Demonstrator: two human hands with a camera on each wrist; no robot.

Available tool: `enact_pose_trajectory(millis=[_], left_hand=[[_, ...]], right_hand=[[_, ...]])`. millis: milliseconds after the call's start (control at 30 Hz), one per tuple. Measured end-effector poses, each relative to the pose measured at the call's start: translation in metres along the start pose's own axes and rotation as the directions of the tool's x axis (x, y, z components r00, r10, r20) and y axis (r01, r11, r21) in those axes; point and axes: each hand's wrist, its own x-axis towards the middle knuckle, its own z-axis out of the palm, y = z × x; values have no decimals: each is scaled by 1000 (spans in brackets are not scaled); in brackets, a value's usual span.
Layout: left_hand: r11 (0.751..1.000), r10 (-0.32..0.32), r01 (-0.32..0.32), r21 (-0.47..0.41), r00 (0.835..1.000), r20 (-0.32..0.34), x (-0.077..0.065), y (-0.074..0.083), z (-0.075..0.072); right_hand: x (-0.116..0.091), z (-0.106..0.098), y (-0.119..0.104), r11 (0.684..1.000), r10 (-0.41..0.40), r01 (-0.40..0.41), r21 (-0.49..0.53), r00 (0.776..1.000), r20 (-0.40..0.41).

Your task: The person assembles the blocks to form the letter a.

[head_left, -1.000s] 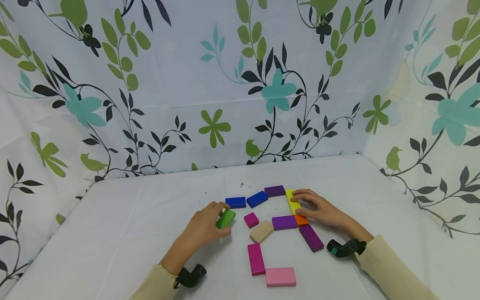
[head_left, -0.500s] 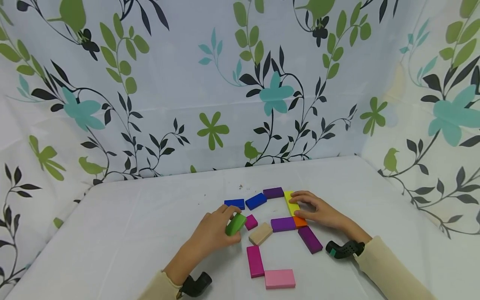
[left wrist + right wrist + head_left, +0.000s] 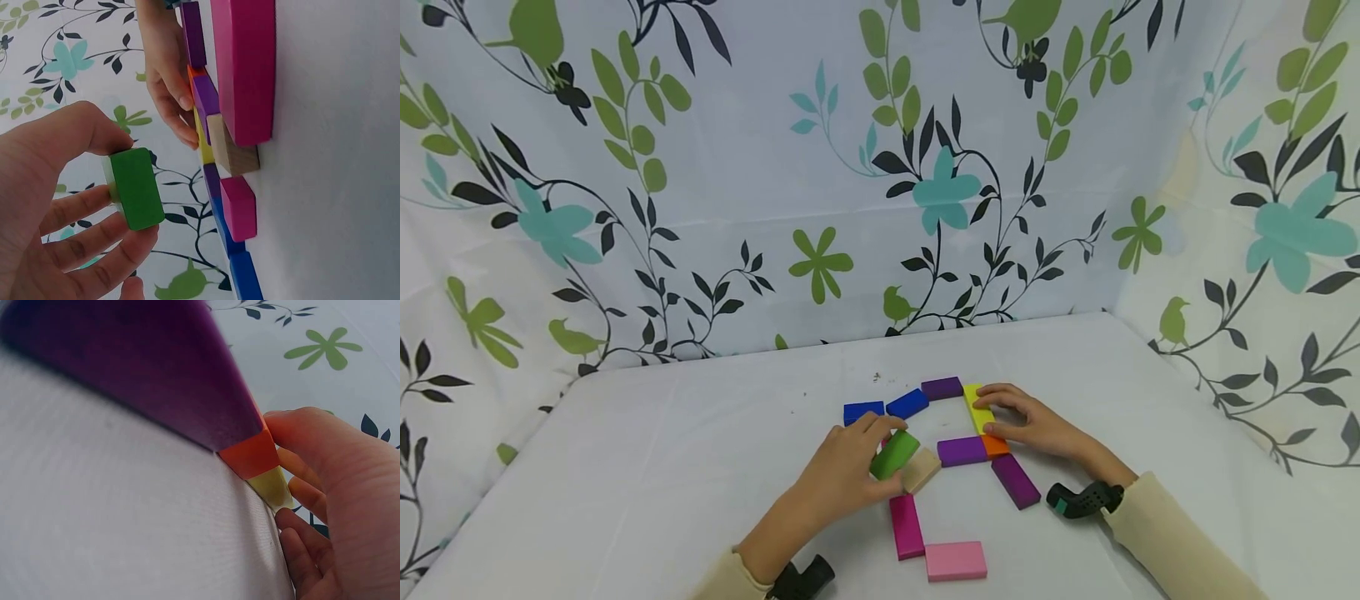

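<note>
My left hand [image 3: 842,467] pinches a green block [image 3: 895,455] between thumb and fingers, raised off the table in the left wrist view. From the head view it overlaps the plain wooden block [image 3: 922,471] and mostly hides a small magenta block [image 3: 239,209]. My right hand [image 3: 1037,421] rests its loosely bent fingers along a yellow block [image 3: 976,408], with the thumb where it meets an orange block [image 3: 996,447]. Touching the orange one are a violet block [image 3: 962,452] and a dark purple block [image 3: 1017,482].
Two blue blocks [image 3: 907,404] and another dark purple block [image 3: 942,388] form the far row. Closer to me lie a long magenta block [image 3: 907,527] and a pink block [image 3: 956,562], corners meeting. Behind the white table [image 3: 700,433] hangs a leaf-patterned cloth [image 3: 737,183].
My left hand has carried the green block rightward, from left of the layout to over the small magenta block beside the wooden one. My right hand stays at the yellow block.
</note>
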Motion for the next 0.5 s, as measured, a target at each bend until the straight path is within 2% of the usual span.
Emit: enact_pose_trajectory(millis=[233, 500], left_hand=[[1000, -3, 5, -23, 997, 73, 7, 13, 3], [999, 37, -35, -23, 996, 87, 15, 26, 7]], right_hand=[[-1, 1, 2, 1000, -8, 8, -5, 1000, 2], [-2, -2, -1, 1000, -10, 10, -14, 1000, 2]])
